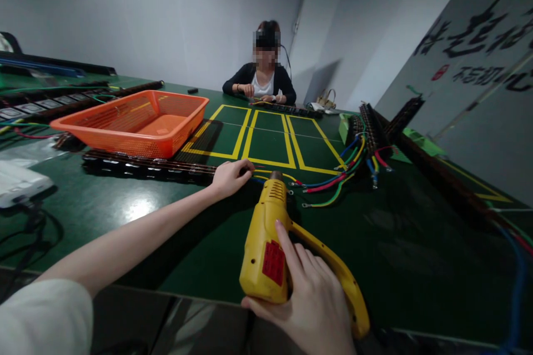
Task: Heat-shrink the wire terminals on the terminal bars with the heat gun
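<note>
My right hand [316, 294] is closed around the body of a yellow heat gun [266, 227], which has a red label and a dark metal nozzle. The gun points away from me, its nozzle close to a group of coloured wires [287, 177]. Thumb and fingers of my left hand [231, 177] are pinched on those wires, at the right end of a long dark strip [145, 169] wrapped in brown and black. Ring terminals tip several wires to the right of the nozzle. My left fingers partly hide the join of wires and strip.
An orange plastic basket [166, 138] stands behind the strip on the green table [408, 288]. Yellow tape rectangles [241, 144] mark the surface. More dark strips with wires [370, 133] lie at the right. A white device [20, 186] is at left. Across the table sits another person [262, 83].
</note>
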The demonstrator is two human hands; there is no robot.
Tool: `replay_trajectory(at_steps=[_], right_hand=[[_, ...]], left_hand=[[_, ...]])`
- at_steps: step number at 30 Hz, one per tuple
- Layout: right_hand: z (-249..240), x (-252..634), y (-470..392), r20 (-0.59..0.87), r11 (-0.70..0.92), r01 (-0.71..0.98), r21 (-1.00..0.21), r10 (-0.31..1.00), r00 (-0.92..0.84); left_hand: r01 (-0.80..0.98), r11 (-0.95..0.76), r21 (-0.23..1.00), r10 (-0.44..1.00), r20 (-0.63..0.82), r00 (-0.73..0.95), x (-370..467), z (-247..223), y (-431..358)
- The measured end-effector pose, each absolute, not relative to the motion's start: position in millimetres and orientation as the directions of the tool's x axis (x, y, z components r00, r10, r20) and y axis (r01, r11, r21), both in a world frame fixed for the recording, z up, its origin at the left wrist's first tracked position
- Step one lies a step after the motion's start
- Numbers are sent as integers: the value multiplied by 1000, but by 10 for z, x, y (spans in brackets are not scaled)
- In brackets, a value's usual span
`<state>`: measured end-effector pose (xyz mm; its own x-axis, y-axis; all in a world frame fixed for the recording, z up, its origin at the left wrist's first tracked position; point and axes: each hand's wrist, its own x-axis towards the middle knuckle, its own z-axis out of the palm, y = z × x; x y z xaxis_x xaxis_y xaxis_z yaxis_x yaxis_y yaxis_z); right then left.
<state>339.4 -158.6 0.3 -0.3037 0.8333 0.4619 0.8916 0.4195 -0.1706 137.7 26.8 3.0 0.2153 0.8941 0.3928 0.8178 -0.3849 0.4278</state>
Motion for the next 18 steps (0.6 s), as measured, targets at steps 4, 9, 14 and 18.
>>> replay_trajectory(at_steps=[4, 9, 14, 18], right_hand=[[13, 3487, -1617, 455, 343, 925, -165, 858, -237], [20, 3533, -1636, 471, 306, 945, -114, 854, -220], [25, 3541, -1644, 458, 294, 948, -121, 864, -210], [15, 3493, -1632, 448, 299, 943, -145, 870, -207]], left_hand=[[823, -376, 426, 896, 393, 206, 1369, 21, 264], [817, -402, 414, 881, 417, 222, 1361, 10, 273], [822, -401, 404, 880, 419, 223, 1388, 21, 266], [823, -405, 399, 876, 428, 223, 1399, 28, 259]])
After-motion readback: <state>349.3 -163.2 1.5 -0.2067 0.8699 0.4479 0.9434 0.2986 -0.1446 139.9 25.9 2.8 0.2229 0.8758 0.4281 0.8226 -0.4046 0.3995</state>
